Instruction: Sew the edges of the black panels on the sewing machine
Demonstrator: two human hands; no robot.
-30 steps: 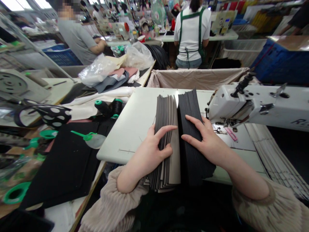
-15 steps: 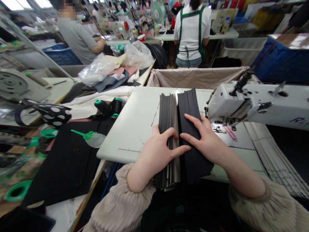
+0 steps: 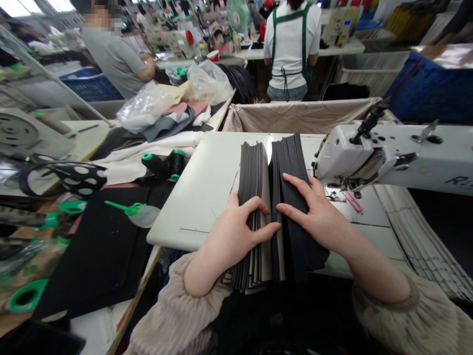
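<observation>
Two bundles of long, thin dark pieces, grey-beige on one face, stand on edge on the white sewing table. My left hand (image 3: pixel 236 229) is curled round the left bundle (image 3: pixel 252 165), its thumb reaching toward the gap. Around the right bundle (image 3: pixel 290 158) my right hand (image 3: pixel 318 212) is wrapped, with fingers spread over its near side. Between the bundles a few loose pieces (image 3: pixel 276 197) lean apart from the right one, close to my left thumb and the right hand's fingertips. The undersides of both bundles are hidden.
A white sewing machine (image 3: pixel 369 158) stands at right, with pink snips (image 3: pixel 353 201) by its needle. Pale strips (image 3: pixel 414 222) lie farther right. Left are black thread cones (image 3: pixel 176 165), black sheets (image 3: pixel 96 246) and dotted scissors handles (image 3: pixel 83 177). Two co-workers are beyond.
A few pieces have come away from the right bundle's left side into the gap. My left hand, with its bundle, has shifted slightly left; the right hand stays nearly still.
</observation>
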